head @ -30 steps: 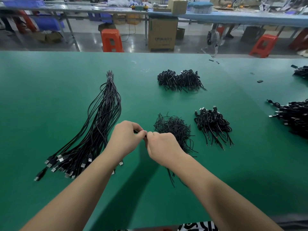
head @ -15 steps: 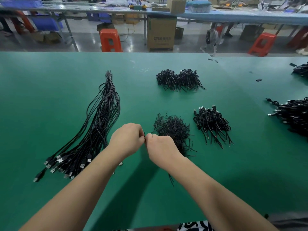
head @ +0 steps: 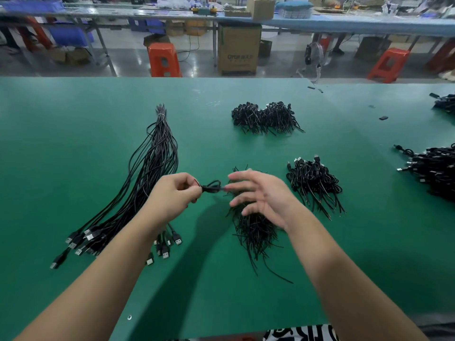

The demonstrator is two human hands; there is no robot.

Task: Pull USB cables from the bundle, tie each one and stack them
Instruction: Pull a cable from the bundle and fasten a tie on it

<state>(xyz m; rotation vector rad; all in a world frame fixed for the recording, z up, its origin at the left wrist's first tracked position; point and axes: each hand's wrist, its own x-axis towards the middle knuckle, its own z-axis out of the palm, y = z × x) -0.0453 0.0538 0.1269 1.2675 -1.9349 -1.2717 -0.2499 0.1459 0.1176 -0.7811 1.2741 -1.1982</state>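
My left hand (head: 172, 195) pinches a small coiled black USB cable (head: 211, 187) above the green table (head: 73, 134). My right hand (head: 261, 195) is beside the coil with fingers spread and blurred, a fingertip near the coil's right end. Left of my hands lies the long bundle of black USB cables (head: 147, 178), tied at its far end, plugs fanned out toward me. Under my right hand sits a pile of short black ties (head: 251, 230). A stack of tied cables (head: 312, 180) lies to the right of it.
Another heap of tied cables (head: 266, 116) lies farther back at centre. More black cable piles (head: 433, 171) sit at the right edge. Beyond the table stand orange stools (head: 162, 60), a cardboard box (head: 238, 50) and a long workbench (head: 320, 20).
Both hands were pressed together twisting at the coil. Now the right hand has opened and pulled away to the right, and the left hand alone holds the coiled cable.
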